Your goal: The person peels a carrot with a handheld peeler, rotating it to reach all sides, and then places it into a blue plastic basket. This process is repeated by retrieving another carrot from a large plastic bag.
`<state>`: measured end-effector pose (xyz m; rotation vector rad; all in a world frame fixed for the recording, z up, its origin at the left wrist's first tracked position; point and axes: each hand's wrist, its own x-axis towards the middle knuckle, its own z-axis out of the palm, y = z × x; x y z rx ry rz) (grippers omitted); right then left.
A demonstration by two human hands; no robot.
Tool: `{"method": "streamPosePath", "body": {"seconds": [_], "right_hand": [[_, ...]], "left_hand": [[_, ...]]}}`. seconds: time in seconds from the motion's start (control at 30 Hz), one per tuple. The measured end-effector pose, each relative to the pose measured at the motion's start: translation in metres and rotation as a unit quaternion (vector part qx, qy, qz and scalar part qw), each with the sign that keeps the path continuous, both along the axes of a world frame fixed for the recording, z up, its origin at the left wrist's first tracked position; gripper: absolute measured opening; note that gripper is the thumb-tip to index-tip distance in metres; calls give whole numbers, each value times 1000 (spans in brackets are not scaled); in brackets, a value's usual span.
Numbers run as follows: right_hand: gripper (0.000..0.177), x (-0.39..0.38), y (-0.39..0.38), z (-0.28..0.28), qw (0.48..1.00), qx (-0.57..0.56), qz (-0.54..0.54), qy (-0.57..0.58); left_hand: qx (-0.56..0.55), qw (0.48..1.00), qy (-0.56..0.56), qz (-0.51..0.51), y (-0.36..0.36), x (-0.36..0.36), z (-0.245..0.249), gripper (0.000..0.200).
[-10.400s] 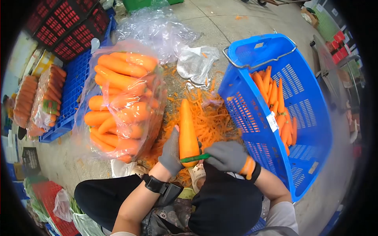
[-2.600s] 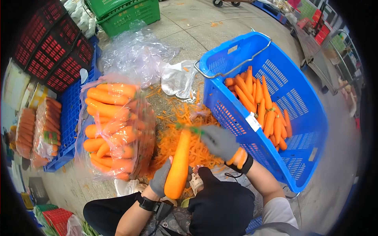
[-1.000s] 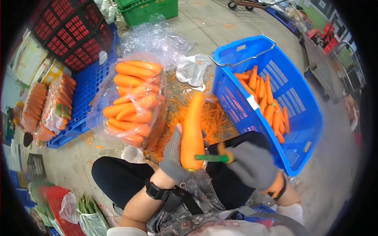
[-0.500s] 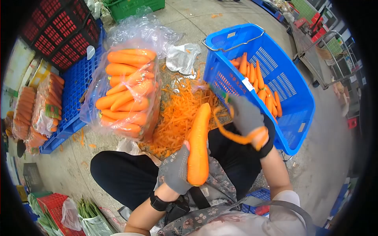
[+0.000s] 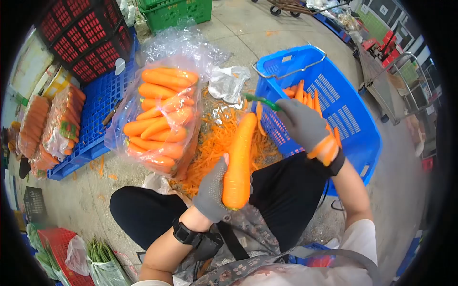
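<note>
Closest in, the left hand (image 5: 214,190) in a grey glove has its fingers wrapped round the fat end of a big carrot (image 5: 238,157). The carrot is held up over the lap, tip pointing away toward the blue basket (image 5: 355,138).

Just past the tip, the right hand (image 5: 303,125), also gloved, has its fingers closed on a green peeler (image 5: 262,101). The peeler sits clear of the carrot's far end, with a peel strip (image 5: 259,119) dangling between them.

Under all that there's a pile of peelings (image 5: 217,143) spread on the floor (image 5: 86,200). Left of the pile is a plastic bag of carrots (image 5: 160,119), touching its edge. The basket stands on the right of the pile, with peeled carrots (image 5: 300,93) lying at its far end.

Further left, a blue pallet (image 5: 98,109) carries wrapped carrot packs (image 5: 62,124). Behind it are red crates (image 5: 86,43), and a green crate (image 5: 176,9) sits right at the far edge.
</note>
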<state>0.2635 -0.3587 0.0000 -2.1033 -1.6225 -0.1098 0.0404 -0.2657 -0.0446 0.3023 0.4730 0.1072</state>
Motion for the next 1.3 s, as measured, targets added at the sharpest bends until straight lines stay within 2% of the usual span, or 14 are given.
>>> {"method": "streamPosePath", "body": {"seconds": [0.07,0.13,0.2,0.27,0.4,0.5,0.63,0.73,0.8,0.93,1.0,1.1,1.23,1.3], "right_hand": [[23,16,8,15,1000,14,16,4],[25,11,2,14,957,-28,173,232],[26,11,3,-3,943,-90,251,198],[24,9,9,-34,926,-73,226,294],[21,52,47,-77,994,17,-7,107],[19,64,52,-98,988,-10,-87,123],[17,21,34,-105,968,-75,100,218],[18,30,36,-130,972,-9,75,222],[22,61,56,-131,981,-10,-95,170],[22,57,54,-141,978,56,-96,175],[21,25,32,-127,980,21,131,147],[25,4,23,-127,967,-16,197,161],[23,9,23,-150,972,-28,187,142],[20,29,35,-168,993,17,29,110]], "left_hand": [[12,999,-4,30,13,18,-4,52],[0,998,-58,26,30,39,-29,53],[-11,994,-110,16,40,58,-35,55],[76,997,-6,27,43,70,-34,58],[42,997,52,36,42,79,-46,57],[65,995,76,29,48,73,-69,56],[49,997,56,-3,66,75,-92,55],[47,998,29,-17,63,71,-110,56],[28,999,17,-25,58,70,-103,58],[47,998,23,29,63,78,-95,56],[44,995,46,75,70,84,-95,56],[56,995,52,69,76,93,-97,56],[36,996,47,67,70,92,-102,54],[21,996,67,48,56,89,-99,52]]}}
